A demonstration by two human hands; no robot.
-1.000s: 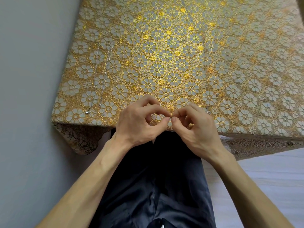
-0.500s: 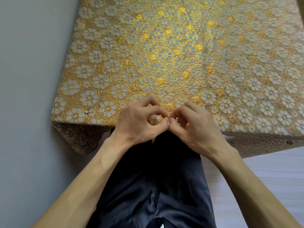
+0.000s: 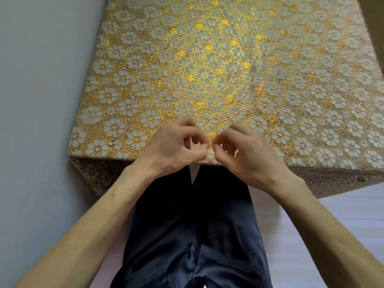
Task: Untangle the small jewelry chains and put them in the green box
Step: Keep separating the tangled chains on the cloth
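Peering down at two bare forearms coming in from the bottom corners, wrists angled toward each other. Got the left hand hovering right over the near edge of the table, knuckles up, thumb and forefinger curled into a tight little ring with the tips pressed together. Same deal with the right hand just beside it: forefinger hooked down onto the thumb, other fingers tucked under. Only a sliver of cloth showing between the two pinches. Can't tell what's actually nipped in either one, it's way too fine to pick out against that pattern.

Easy to spot though: a thin silver chain laid out in two long strands down the left side of the table, well apart from the hands, ending near the front left corner with a small shiny blob at the tip. Also a tiny silver bit lying just past the right hand's knuckles, hard to say what.

All of it on a gold floral tablecloth draping over the front edge. Grey wall tight against the left side. Dark trousers below the hands, pale floor off to the right.
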